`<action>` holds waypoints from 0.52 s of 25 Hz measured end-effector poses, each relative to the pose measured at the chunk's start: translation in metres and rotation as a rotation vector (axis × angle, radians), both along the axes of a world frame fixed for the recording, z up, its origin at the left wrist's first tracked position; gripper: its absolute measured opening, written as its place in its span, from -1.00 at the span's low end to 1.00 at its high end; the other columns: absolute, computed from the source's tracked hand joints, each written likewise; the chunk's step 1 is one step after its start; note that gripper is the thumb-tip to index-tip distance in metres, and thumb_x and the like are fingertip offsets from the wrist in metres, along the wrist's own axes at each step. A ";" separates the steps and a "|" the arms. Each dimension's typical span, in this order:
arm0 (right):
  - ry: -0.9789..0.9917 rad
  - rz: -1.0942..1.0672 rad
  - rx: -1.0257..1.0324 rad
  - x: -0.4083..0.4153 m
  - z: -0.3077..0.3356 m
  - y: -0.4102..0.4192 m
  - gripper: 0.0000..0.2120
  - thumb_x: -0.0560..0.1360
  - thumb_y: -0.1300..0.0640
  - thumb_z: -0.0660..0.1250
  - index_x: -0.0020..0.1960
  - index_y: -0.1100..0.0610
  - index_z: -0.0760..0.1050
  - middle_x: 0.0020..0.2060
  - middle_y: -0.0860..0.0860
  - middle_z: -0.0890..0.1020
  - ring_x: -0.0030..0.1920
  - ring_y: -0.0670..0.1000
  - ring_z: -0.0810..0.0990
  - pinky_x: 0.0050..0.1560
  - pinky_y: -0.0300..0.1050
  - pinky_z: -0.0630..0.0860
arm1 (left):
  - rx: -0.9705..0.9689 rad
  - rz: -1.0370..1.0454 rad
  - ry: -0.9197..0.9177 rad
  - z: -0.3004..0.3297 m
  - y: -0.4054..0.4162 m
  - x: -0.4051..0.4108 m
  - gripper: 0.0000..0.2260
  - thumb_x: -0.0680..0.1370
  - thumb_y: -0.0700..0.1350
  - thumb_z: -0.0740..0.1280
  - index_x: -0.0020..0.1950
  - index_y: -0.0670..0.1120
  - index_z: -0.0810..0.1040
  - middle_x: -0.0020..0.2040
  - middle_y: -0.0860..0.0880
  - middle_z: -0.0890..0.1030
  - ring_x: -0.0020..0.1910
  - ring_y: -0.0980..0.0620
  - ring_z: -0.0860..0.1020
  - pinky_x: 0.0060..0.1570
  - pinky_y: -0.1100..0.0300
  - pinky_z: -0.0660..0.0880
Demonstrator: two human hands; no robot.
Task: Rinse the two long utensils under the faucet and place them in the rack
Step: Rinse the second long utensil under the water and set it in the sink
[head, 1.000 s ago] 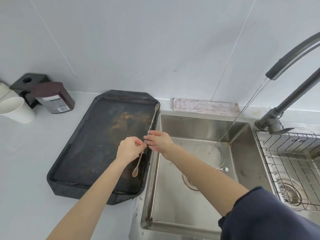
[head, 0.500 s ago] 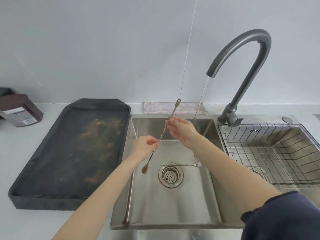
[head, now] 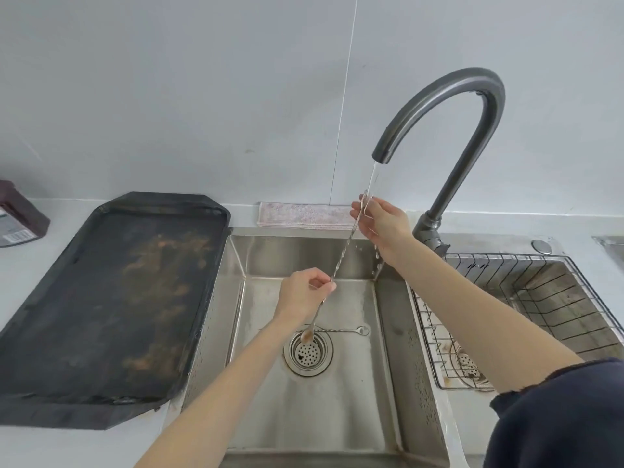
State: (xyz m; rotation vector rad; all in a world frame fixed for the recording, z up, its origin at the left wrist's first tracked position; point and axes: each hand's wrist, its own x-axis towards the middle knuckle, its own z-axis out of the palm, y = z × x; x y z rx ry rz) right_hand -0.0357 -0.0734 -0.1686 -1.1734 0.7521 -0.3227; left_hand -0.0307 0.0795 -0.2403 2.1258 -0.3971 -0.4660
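A long thin twisted metal utensil [head: 344, 248] slants over the sink, its stained spoon end low above the drain and its top end in the water stream from the dark curved faucet [head: 449, 106]. My left hand [head: 305, 292] pinches its lower shaft. My right hand [head: 381, 224] holds its upper end under the running water. A second long utensil [head: 337, 331] lies flat on the sink floor beside the drain. The wire rack [head: 526, 309] sits in the right basin, with nothing of the task in it.
A dark stained baking tray [head: 111, 298] lies on the counter left of the steel sink [head: 233, 319]. A folded cloth [head: 304, 216] rests behind the sink. A brown container [head: 20, 217] stands at the far left edge.
Both hands carried the utensil from over the tray rightward across the sink and up, until its top end entered the water stream. The view shifted right.
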 end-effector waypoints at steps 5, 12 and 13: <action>0.014 0.064 0.006 -0.001 -0.013 0.001 -0.86 0.57 0.21 0.21 -0.05 0.13 0.54 -0.27 -0.04 0.60 -0.36 -0.19 0.61 -0.34 -0.40 0.54 | 0.005 -0.001 -0.045 0.000 -0.003 0.002 -0.84 0.48 -0.10 0.36 -0.05 -0.16 0.63 -0.21 0.03 0.56 -0.32 0.28 0.42 -0.32 0.67 0.31; 0.016 0.207 -0.089 -0.003 -0.011 0.000 -0.75 0.58 0.18 0.19 0.19 0.27 0.48 -0.23 -0.03 0.61 -0.26 -0.15 0.62 -0.29 -0.43 0.58 | 0.049 -0.021 -0.022 -0.006 -0.002 -0.005 -0.86 0.49 -0.10 0.35 -0.07 -0.16 0.62 -0.20 0.03 0.57 -0.29 0.18 0.46 -0.30 0.57 0.35; 0.012 0.210 -0.091 -0.004 -0.014 0.001 -0.75 0.58 0.18 0.19 0.19 0.29 0.48 -0.24 -0.03 0.62 -0.31 -0.18 0.64 -0.29 -0.42 0.58 | 0.056 -0.028 -0.015 -0.008 -0.002 -0.007 -0.85 0.49 -0.10 0.35 -0.06 -0.16 0.62 -0.19 0.02 0.57 -0.26 0.14 0.48 -0.25 0.51 0.35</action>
